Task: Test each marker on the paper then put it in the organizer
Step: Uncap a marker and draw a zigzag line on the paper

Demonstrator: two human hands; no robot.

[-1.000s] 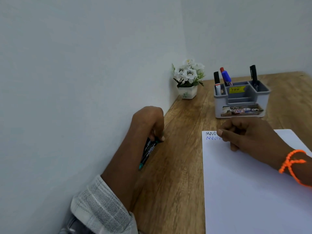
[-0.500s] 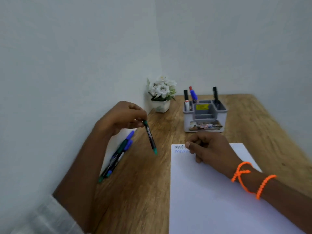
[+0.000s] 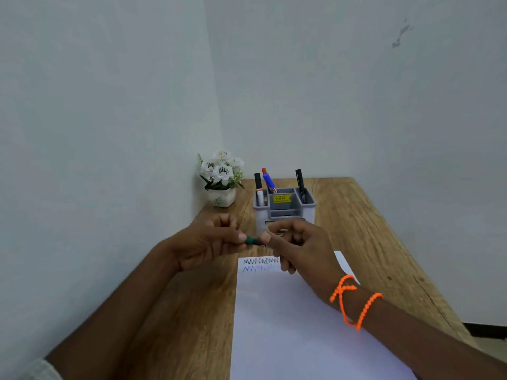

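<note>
One green marker (image 3: 251,240) is pinched at both ends between left hand (image 3: 211,242) and right hand (image 3: 299,249), above the paper (image 3: 288,325); its barrel is mostly hidden. Four markers are counted in the organizer (image 3: 284,208).

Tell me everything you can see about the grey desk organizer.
The grey plastic desk organizer stands upright on the wooden table, beyond the white paper. It has several compartments and a yellow sticker inside. Four markers stand in it: three at its left, one black at its right. The hands hide its front.
</note>
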